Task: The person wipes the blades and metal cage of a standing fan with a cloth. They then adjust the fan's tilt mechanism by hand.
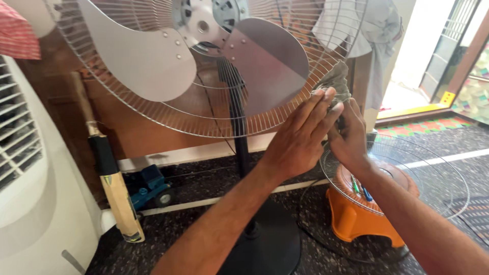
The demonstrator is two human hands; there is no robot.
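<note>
You stand over a pedestal fan with its front cover off. The rear grille [153,109] faces you, its bare metal blades [265,66] at rest in front of it. Your left hand [298,137] lies flat with the fingers pressed together, fingertips touching the grille's right rim. Your right hand [349,135], just beside it to the right, pinches a grey cloth [336,81] bunched against the same stretch of rim; the cloth stands up above both hands.

Judging from this, you are at the wiping step: the left hand steadies the grille while the right rubs dust off the wires. The next move calls for sliding the cloth along the rim while keeping the wires braced, and keeping your fingers clear of the blade edge just to the left.

Below your right forearm, on the dark speckled floor [193,224], the loose front grille [407,168] rests on an orange stool [356,219], with what look like screwdrivers [359,187] under it. A cricket bat [109,178] leans at the far left, next to a white cooler [30,193]. A small blue toy vehicle [147,186] sits by the wall.
</note>
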